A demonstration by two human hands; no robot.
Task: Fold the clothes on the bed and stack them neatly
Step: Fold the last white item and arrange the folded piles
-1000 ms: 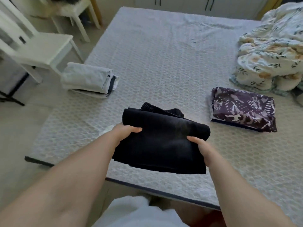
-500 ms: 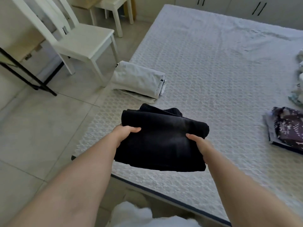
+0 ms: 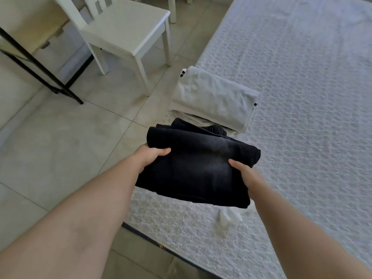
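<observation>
Black folded garment (image 3: 198, 168) held up over bed (image 3: 302, 97) corner, gripped both sides. Left hand (image 3: 150, 156) thumb on top, fingers hidden beneath. Right hand (image 3: 244, 174) thumb on top too, fingers hidden under cloth. White folded stack (image 3: 213, 99) on bed edge just beyond garment, near end covered by it. Small white scrap (image 3: 229, 216) below garment, unclear. Chair (image 3: 124, 31) left of bed, top cut off.

The quilted bed (image 3: 302, 97) carries a folded white stack (image 3: 215, 97) near its corner.
</observation>
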